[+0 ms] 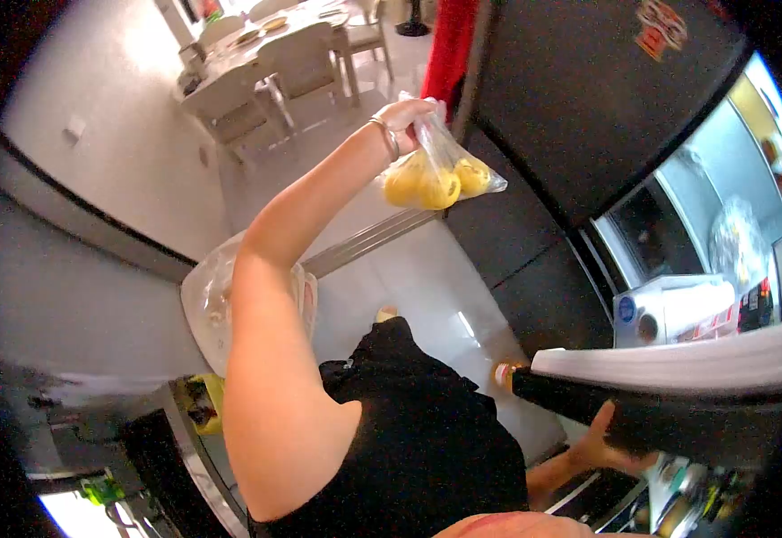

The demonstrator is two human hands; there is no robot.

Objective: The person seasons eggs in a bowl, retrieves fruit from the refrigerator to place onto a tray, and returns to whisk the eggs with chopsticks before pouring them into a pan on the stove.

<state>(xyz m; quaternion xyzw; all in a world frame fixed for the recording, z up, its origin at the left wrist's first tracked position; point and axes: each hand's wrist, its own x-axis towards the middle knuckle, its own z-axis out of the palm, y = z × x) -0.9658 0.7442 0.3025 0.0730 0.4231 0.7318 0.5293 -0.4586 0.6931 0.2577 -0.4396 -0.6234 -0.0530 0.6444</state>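
My left hand (406, 121), with a bracelet at the wrist, is closed round the gathered top of a clear plastic bag (440, 148). Several yellow round fruits (438, 188) hang in the bag, in front of the dark fridge (534, 117). At the lower right, my right hand (613, 448) has its fingers spread against the dark outer side of the open fridge door (660, 420). The door's white inner edge (669, 369) faces the lit fridge interior, where a clear container (673, 309) and a plastic-wrapped item (738, 242) show.
Beyond the doorway stand a dining table (220, 58) and chairs (297, 63). A whitish translucent bin (207, 300) is on the floor at my left. Assorted items (691, 498) lie at the lower right, near the door. A floor track (355, 242) crosses the doorway.
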